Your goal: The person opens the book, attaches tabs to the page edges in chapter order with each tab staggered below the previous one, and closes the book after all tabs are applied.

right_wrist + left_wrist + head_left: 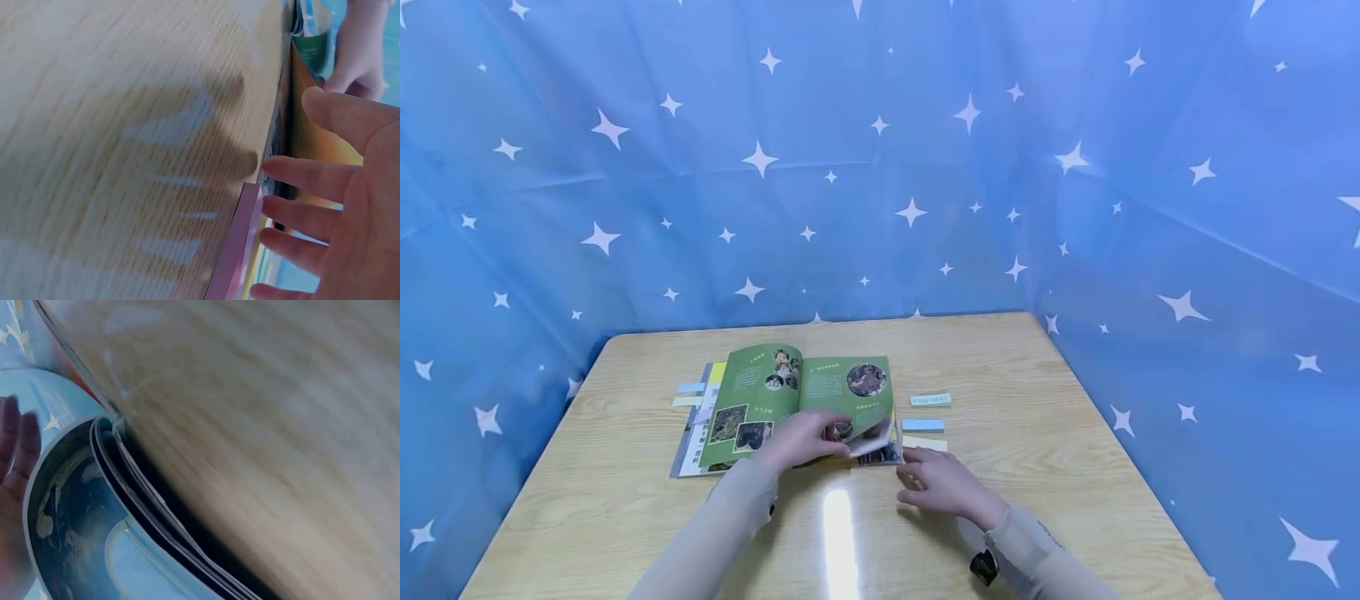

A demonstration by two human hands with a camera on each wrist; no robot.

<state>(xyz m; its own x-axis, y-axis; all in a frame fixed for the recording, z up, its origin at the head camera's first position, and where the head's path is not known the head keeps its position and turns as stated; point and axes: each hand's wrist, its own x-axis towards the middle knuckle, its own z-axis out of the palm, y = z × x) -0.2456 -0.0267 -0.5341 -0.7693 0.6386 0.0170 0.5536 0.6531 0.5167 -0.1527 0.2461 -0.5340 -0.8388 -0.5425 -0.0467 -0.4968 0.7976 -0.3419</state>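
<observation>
An open magazine (748, 379) with green pages and round photos lies at the table's middle left, on top of another publication (691, 446) whose edge sticks out at left. My left hand (801, 440) is at its lower middle, over the right page, whose lower corner curls up. In the left wrist view, the left hand (15, 462) has extended fingers beside bent pages (81, 512). My right hand (951, 485) hovers at the magazine's lower right corner, near a pale yellow paper strip (925, 443). The right wrist view shows that hand (350, 206) with fingers spread and nothing held.
Right of the magazine lie a blue strip (922, 425) and a pale green strip with writing (930, 400). Two more strips (691, 387) poke out at its left. A wooden table (1000, 367) bears everything; a blue starry curtain (850, 192) stands behind.
</observation>
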